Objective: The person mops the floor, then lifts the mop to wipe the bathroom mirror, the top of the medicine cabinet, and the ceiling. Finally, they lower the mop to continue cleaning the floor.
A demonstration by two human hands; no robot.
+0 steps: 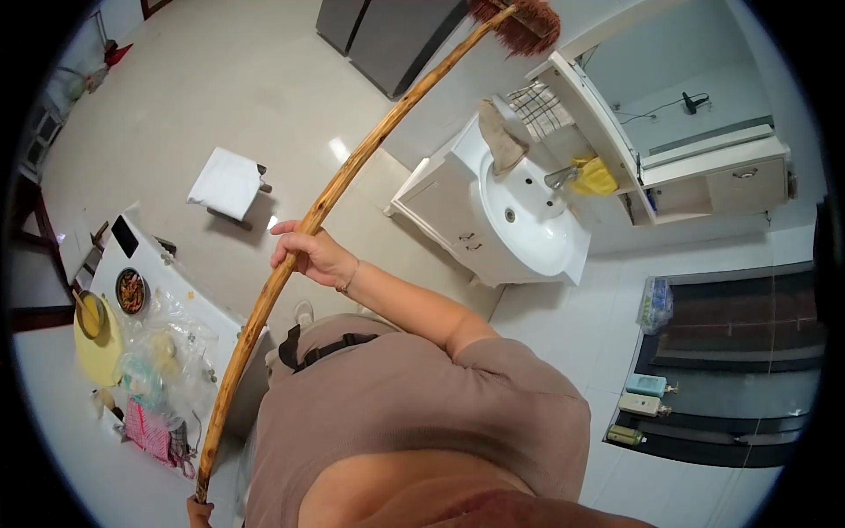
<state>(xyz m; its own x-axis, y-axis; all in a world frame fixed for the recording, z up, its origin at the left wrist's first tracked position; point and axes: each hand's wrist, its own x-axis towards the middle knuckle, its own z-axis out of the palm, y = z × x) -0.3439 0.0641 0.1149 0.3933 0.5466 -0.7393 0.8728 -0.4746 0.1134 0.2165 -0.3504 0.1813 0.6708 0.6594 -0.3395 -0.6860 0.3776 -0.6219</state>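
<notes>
A long-handled broom (370,145) slants across the view, its slightly bent, knotty wooden handle running from lower left to upper right. Its reddish-brown bristle head (535,31) is at the top, partly cut off, in front of the wall above the washbasin. My right hand (319,257) is closed around the middle of the handle, with some fingers loosely extended. Down at the handle's lower end, my left hand (201,510) grips it; only a small part of that hand shows at the frame's edge.
A white washbasin cabinet (440,207) with a cloth and yellow gloves stands at right, beside a mirror cabinet (678,79). A stool with a white cover (226,182) is ahead. At left a table (189,299) bears food, bags and a phone. A grey refrigerator (387,44) stands beyond.
</notes>
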